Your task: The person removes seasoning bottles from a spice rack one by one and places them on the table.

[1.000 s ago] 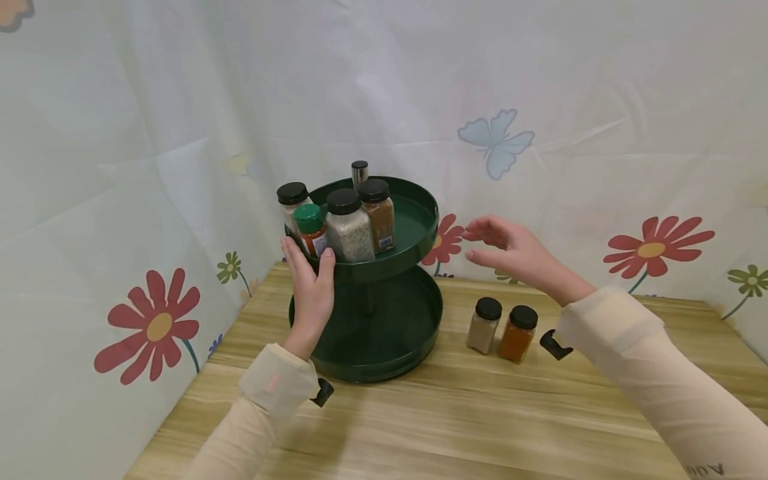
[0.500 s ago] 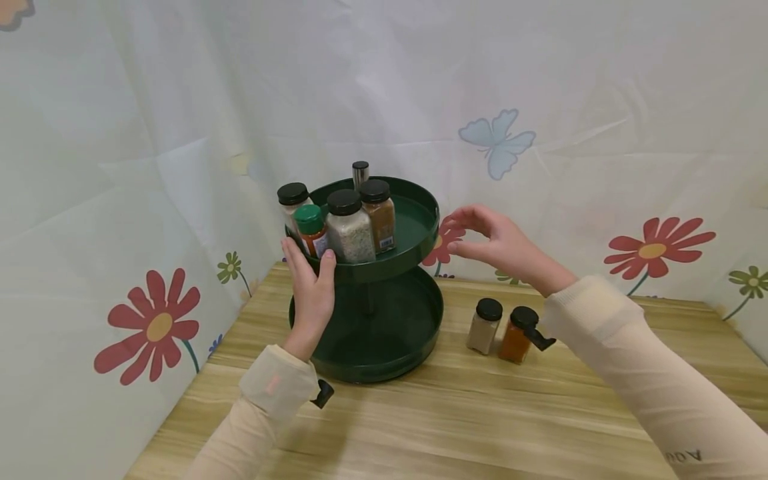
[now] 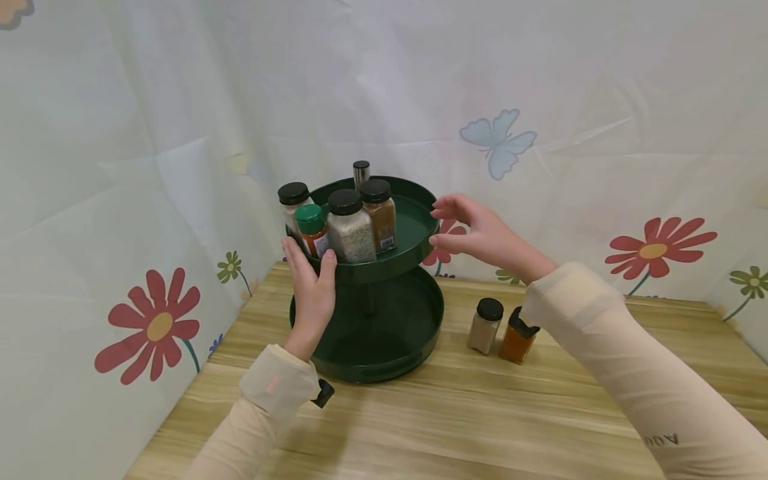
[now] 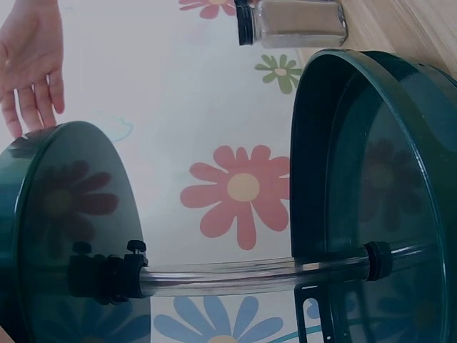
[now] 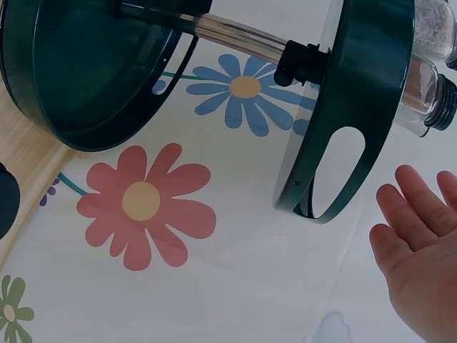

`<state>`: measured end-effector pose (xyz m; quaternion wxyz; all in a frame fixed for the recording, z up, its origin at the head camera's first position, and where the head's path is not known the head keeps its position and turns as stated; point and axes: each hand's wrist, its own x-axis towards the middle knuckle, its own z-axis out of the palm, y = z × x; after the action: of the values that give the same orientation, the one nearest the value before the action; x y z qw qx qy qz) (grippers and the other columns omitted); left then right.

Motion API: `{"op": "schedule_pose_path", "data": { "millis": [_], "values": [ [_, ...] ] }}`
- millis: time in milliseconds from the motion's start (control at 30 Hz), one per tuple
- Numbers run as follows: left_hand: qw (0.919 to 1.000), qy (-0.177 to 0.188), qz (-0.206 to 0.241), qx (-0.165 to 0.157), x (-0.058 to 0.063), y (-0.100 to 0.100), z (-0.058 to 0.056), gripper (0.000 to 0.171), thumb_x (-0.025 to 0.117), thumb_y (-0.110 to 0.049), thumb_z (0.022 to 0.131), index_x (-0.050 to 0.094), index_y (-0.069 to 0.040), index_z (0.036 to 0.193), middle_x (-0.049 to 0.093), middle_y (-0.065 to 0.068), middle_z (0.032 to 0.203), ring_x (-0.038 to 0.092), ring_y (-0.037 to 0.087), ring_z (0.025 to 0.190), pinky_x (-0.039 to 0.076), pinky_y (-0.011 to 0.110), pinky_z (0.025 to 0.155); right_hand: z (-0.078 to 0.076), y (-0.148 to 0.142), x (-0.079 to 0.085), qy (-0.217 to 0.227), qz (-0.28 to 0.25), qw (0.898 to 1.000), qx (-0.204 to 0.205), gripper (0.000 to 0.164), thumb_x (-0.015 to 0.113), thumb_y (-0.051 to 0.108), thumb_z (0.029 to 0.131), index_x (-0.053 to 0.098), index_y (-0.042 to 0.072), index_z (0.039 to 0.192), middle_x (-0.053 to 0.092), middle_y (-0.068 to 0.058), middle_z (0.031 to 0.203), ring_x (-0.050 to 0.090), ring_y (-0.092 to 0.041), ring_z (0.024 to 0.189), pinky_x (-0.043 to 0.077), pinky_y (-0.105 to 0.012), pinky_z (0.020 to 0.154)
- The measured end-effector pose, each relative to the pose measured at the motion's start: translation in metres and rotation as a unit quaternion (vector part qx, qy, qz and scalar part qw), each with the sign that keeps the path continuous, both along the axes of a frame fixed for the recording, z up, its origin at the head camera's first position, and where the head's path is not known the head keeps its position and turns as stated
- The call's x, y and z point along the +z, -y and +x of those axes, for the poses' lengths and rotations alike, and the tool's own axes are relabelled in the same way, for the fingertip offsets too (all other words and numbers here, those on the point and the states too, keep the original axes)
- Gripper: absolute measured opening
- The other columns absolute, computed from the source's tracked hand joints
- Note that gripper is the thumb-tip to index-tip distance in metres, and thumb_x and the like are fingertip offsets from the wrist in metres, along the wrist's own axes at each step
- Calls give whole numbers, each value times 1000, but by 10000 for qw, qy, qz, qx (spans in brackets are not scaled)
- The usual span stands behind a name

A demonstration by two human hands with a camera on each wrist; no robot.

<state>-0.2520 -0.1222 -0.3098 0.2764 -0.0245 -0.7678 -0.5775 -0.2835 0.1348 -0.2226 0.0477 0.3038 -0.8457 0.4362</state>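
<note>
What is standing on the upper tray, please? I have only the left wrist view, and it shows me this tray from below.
Observer: In the head view, five containers show on the upper tray.

Operator: Thank you. I see one pale jar on the table. Is there another beside it?

Observer: Yes, the head view shows an orange-red jar just to its right.

Operator: And where exactly is the left hand?

Observer: The left hand is against the near left side of the upper tray, with the thumb spread away from the fingers.
</note>
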Motion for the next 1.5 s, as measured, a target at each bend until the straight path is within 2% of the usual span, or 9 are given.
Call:
{"op": "schedule_pose_path", "data": {
  "millis": [133,267,400,467,567,900,1133,1500],
  "values": [
    [10000,-15,-16,4,-1,0,0,77,38,-43,93,-11,-9,142,-15,11,150,-13,20,135,-1,45,110,-3,5,3,-47,103,9999,48,51,63,22,82,40,5,125,49,-13,126,49,-24,107,39,-47,94],
    [10000,-19,-9,0,0,0,0,78,39,-43,93,-11,-9,142,-15,11,150,-13,20,135,-1,45,110,-4,10,5,-29,268,9996,-14,51,63,24,82,41,8,125,49,-11,128,53,-24,94,43,-46,86],
    [10000,12,3,-18,0,0,-1,78,39,-43,93,-11,-9,142,-16,10,150,-13,19,135,-1,45,110,-6,15,9,45,382,9992,-63,54,64,27,81,40,10,126,47,-10,130,49,-25,105,41,-48,89],
    [10000,47,11,-17,0,0,-1,78,39,-43,93,-11,-9,142,-16,10,150,-13,18,135,0,44,110,-8,18,10,76,417,9991,-55,55,64,28,81,39,10,126,46,-11,131,44,-24,114,38,-50,93],
    [10000,62,7,-4,0,0,-1,78,39,-43,92,-11,-9,142,-16,10,150,-13,19,135,0,45,110,-9,21,11,145,421,9990,-21,56,64,28,81,37,10,127,44,-12,132,40,-25,119,33,-51,98],
    [10000,91,15,22,0,0,0,78,38,-44,92,-10,-9,143,-15,9,150,-12,18,135,0,45,110,-11,32,13,310,412,9986,90,58,64,24,81,35,8,129,43,-15,133,38,-29,121,30,-49,102],
    [10000,45,17,38,-1,0,-1,77,38,-44,93,-10,-9,143,-15,9,150,-12,18,135,0,45,110,-15,37,11,579,488,9970,153,63,63,25,82,30,7,133,39,-15,135,37,-29,122,33,-49,100],
    [10000,25,28,5,-2,0,-2,78,38,-46,92,-10,-10,143,-14,8,151,-11,17,135,0,45,110,-18,43,14,560,612,9965,115,64,62,23,82,28,8,135,41,-14,134,38,-27,121,32,-47,101]
  ]
}}
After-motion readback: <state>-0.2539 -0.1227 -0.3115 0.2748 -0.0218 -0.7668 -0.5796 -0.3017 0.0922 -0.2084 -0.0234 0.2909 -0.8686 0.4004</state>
